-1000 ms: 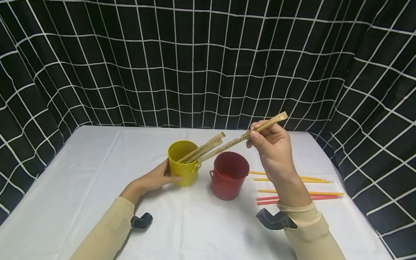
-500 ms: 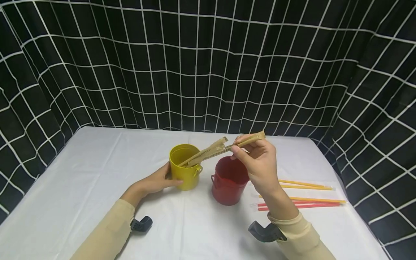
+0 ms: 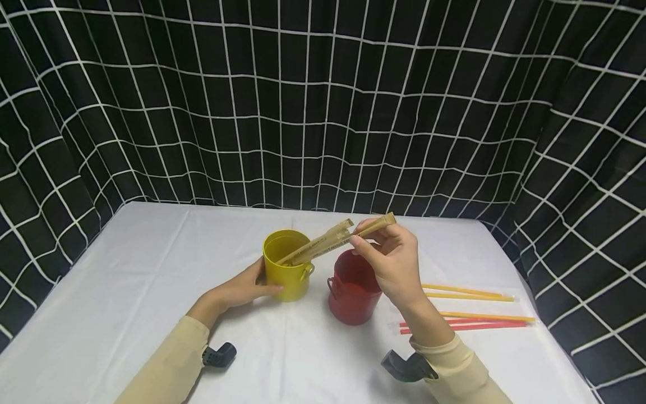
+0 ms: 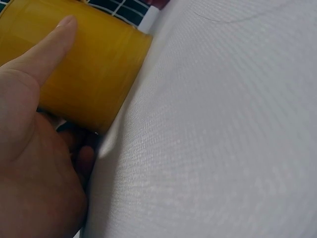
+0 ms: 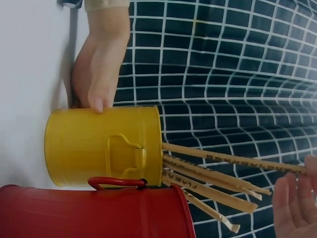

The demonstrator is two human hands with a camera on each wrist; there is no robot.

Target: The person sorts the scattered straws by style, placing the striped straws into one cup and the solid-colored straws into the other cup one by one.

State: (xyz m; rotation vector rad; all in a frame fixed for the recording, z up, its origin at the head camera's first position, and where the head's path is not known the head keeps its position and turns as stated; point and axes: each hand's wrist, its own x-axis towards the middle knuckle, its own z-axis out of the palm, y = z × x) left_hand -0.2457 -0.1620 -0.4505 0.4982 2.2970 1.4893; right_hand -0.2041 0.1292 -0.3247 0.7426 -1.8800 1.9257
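In the head view my left hand (image 3: 241, 290) holds a small yellow bucket (image 3: 290, 283) standing on the table, thumb along its near side. The left wrist view shows that thumb flat on the yellow wall. Thumb and fingers of my right hand (image 3: 397, 270) pinch a brown paper-wrapped straw (image 5: 233, 158) near its upper end. Its lower end is inside the yellow bucket, hidden by the wall. Several similar wrapped straws (image 5: 218, 191) lean out of the same bucket. Below my right hand stands a red bucket (image 3: 353, 306), its rim partly covered by the hand.
On the right of the white-clothed table (image 3: 151, 314) lie orange straws (image 3: 474, 297) and red straws (image 3: 479, 326) in clear wrappers, partly behind my right forearm. A black curtain with a white grid (image 3: 313, 112) surrounds the table at the back and sides.
My right hand has moved left and down, sliding the wrapped straw further into the yellow bucket beside the others. My left hand keeps its hold on the bucket.
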